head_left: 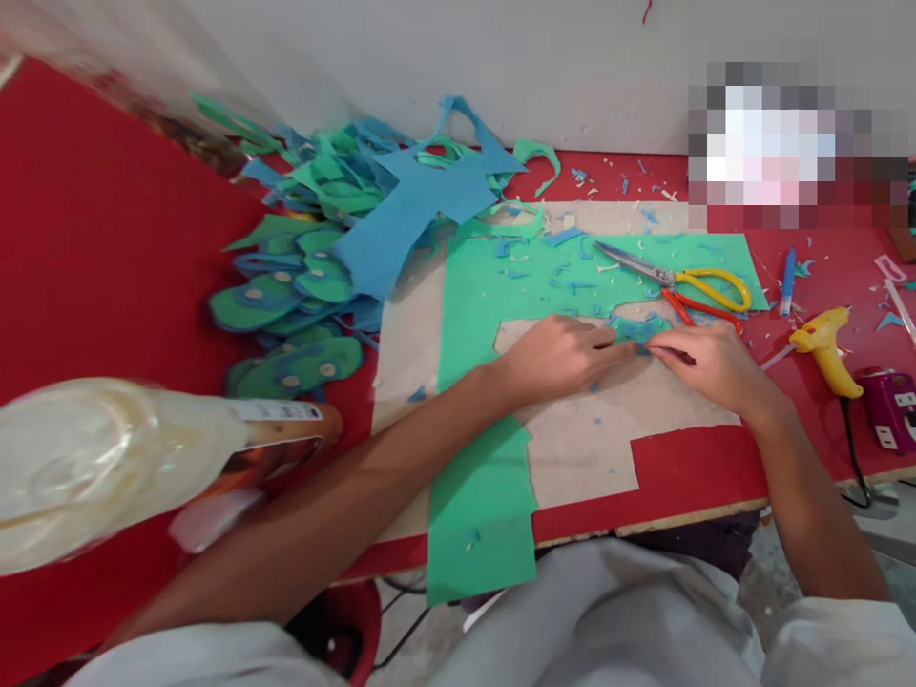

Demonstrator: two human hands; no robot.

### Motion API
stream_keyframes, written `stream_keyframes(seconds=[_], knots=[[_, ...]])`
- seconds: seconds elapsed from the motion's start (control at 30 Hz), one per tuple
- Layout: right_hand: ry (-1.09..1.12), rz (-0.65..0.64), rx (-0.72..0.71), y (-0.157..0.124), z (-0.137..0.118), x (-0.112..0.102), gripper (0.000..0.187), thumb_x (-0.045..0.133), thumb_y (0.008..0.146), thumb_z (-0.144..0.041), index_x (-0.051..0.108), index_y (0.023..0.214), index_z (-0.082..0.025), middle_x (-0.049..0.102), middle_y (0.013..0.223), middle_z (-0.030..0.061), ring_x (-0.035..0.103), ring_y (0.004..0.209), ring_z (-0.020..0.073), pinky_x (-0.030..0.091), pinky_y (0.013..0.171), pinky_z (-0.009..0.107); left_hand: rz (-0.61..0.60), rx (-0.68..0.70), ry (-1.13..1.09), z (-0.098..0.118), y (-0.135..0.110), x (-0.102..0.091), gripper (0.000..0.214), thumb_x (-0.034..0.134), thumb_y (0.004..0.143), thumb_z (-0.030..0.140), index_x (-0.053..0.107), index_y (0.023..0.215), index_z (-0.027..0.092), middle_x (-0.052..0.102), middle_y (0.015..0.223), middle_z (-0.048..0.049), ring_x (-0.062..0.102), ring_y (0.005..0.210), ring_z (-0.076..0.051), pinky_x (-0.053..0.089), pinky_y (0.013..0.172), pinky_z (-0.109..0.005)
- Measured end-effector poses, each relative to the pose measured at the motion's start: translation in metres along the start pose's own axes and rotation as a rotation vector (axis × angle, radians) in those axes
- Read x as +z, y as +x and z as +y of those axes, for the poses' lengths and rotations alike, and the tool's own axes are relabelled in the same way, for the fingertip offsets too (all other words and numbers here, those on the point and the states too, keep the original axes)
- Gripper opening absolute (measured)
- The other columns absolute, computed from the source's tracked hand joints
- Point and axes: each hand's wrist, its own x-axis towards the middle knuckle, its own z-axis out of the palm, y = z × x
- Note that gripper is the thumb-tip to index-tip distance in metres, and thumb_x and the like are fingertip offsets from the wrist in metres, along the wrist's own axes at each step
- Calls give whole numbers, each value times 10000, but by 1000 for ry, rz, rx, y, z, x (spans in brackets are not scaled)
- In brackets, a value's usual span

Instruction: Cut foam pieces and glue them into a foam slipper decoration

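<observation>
My left hand (pixel 558 358) and my right hand (pixel 708 367) meet over a small blue-and-green foam piece (pixel 636 329) lying on the cardboard sheet (pixel 593 439). Both hands have their fingers pinched on that piece, the left from the left side, the right from the right. A green foam sheet (pixel 487 286) with a cut-out lies under and around them. Scissors (pixel 687 281) with yellow and orange handles rest just beyond my right hand.
A pile of green and blue foam sandal shapes (pixel 293 315) and offcuts (pixel 415 200) sits at the left. A yellow glue gun (pixel 826 348), a blue pen (pixel 787 281) and a purple power strip (pixel 891 410) lie at the right. A blurred bottle (pixel 143 458) looms near left. The red table (pixel 107 239) edge runs close.
</observation>
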Motion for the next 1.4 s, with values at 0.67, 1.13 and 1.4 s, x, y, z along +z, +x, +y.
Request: stream_keyframes(seconds=[0.67,1.13,1.4], knots=[[101,61,-28,1,-5,-2,388,567,1128,-335,793,835,-217,776,768,37,663,658,173,461,685,323,32,-32,-27,1,2,1,333,552,1041,152,704,1335,186,781,834,-6,719,649,-161,446,558,-308],[-1,516,-26,11,-1,2,235,581,1111,-239,813,1076,-256,807,1000,78,759,969,267,612,887,435,84,-273,-76,-2,1,6,366,476,1060,141,791,1234,211,813,822,-13,718,626,-154,364,507,-298],[-13,539,48,12,1,3,218,582,1097,-262,790,1030,-269,810,1008,69,747,988,279,595,907,456,40,-421,-137,-3,0,6,376,490,1072,180,805,1275,215,852,968,-47,724,699,-158,413,550,-272]])
